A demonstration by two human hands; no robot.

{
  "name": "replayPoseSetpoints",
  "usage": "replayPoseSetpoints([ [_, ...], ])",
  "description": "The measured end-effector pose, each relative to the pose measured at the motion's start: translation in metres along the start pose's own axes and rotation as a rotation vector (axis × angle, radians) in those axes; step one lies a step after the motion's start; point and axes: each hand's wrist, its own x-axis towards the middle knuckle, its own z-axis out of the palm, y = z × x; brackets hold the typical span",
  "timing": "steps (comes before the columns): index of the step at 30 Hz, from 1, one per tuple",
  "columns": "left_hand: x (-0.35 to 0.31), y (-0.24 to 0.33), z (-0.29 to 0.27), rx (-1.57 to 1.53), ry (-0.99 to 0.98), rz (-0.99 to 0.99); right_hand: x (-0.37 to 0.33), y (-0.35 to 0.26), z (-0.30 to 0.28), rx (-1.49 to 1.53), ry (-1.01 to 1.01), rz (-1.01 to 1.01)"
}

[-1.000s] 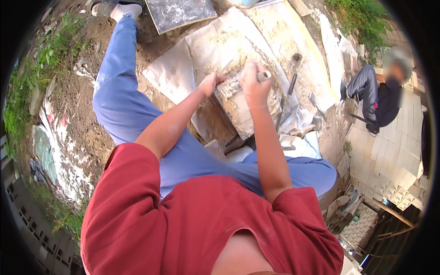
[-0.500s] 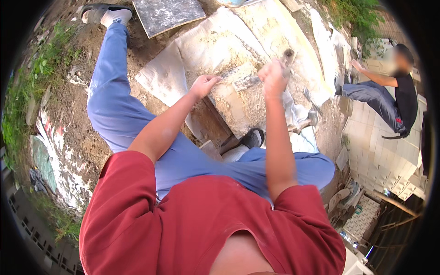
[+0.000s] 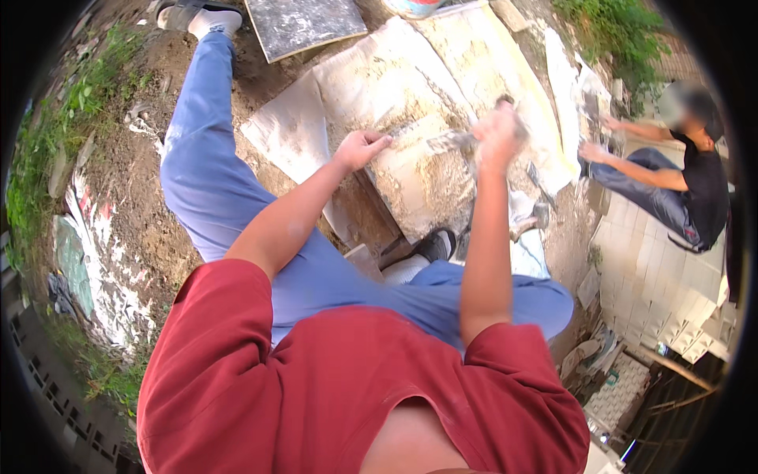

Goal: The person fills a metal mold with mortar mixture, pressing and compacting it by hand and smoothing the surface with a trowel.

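Observation:
My right hand (image 3: 497, 142), blurred by motion, is closed round a hand tool whose dark rounded end (image 3: 504, 101) sticks out past the fist. A blurred greyish flat part (image 3: 452, 142) shows left of that fist; I cannot tell the tool's exact kind. Thumb and fingers of my left hand (image 3: 362, 148) are pinched together at the left edge of a pale, crumb-covered block (image 3: 418, 189). Whatever lies between those fingertips is too small to make out. Under both hands spreads a whitish sheet (image 3: 296, 110) strewn with pale crumbs and powder.
A dark square board (image 3: 308, 28) lies beyond the sheet, with a bucket (image 3: 412, 6) to its right. Metal tools (image 3: 542, 189) lie right of my right hand. Another person in a black shirt (image 3: 704, 189) sits at the right, hands reaching forward. Grass (image 3: 79, 103) grows at left.
My right hand and the tool have shifted a little right. My left hand stays pinched near the block. The other person's arms have moved, and both hands now show. The view has shifted slightly.

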Motion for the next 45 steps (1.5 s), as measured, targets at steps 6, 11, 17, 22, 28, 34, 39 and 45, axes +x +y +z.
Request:
replayPoseSetpoints([
  [6, -0.009, 0.006, 0.004, -0.006, 0.025, -0.003, -0.006, -0.014, -0.003, 0.104, -0.016, -0.069],
  [11, -0.002, -0.003, -0.003, -0.026, -0.008, -0.057, 0.008, -0.009, 0.013, -0.006, -0.062, 0.012],
  [17, 0.005, -0.005, 0.003, -0.078, -0.019, -0.018, 0.019, 0.014, 0.02, 0.049, -0.072, 0.078],
  [22, -0.006, -0.008, 0.007, 0.005, 0.12, 0.108, -0.004, -0.008, 0.024, 0.067, 0.027, -0.116],
  [28, 0.0, -0.009, -0.003, -0.012, 0.045, 0.022, -0.008, -0.005, 0.038, -0.022, -0.075, -0.042],
  [34, -0.007, 0.004, 0.007, -0.024, -0.004, -0.032, -0.012, -0.001, 0.024, -0.098, -0.126, 0.069],
  [39, -0.007, -0.001, 0.006, 0.033, 0.037, 0.006, -0.035, -0.017, 0.001, 0.061, 0.001, -0.099],
  [45, -0.006, -0.011, 0.009, 0.028, 0.114, 0.115, -0.044, -0.018, -0.039, 0.296, -0.051, -0.074],
])
